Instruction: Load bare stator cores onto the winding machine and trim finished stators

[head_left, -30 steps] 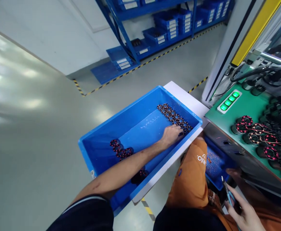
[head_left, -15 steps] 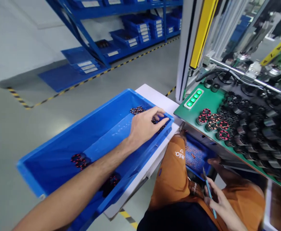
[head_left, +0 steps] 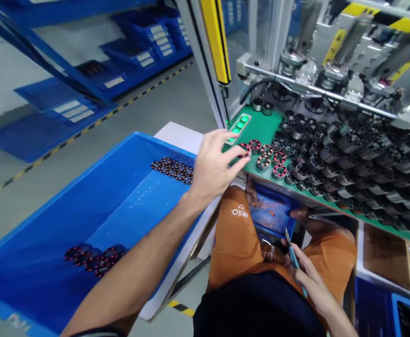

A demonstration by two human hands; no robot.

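My left hand [head_left: 213, 164] is over the left edge of the green work surface [head_left: 261, 128], its thumb and fingers around a red-wound ring part [head_left: 244, 150]. Beside it stand several ring parts with red or copper windings [head_left: 263, 162]. In my right hand [head_left: 306, 274], low over my lap, is a blue-handled tool [head_left: 292, 252] with its pointed tip up. The large blue bin [head_left: 120, 154] on the left holds a row of wound parts [head_left: 173, 169] at its far end and a looser cluster [head_left: 95, 260] nearer me.
Many dark metal ring parts [head_left: 352, 159] cover the right of the green surface, below a machine rail [head_left: 331, 96]. A small blue tray [head_left: 271, 213] with copper-coloured scraps sits beneath the surface edge. Blue shelving [head_left: 67, 75] stands at the back left.
My left hand has moved from the blue bin to the ring parts on the green surface. The view has turned to the right. My right hand still has the tool.
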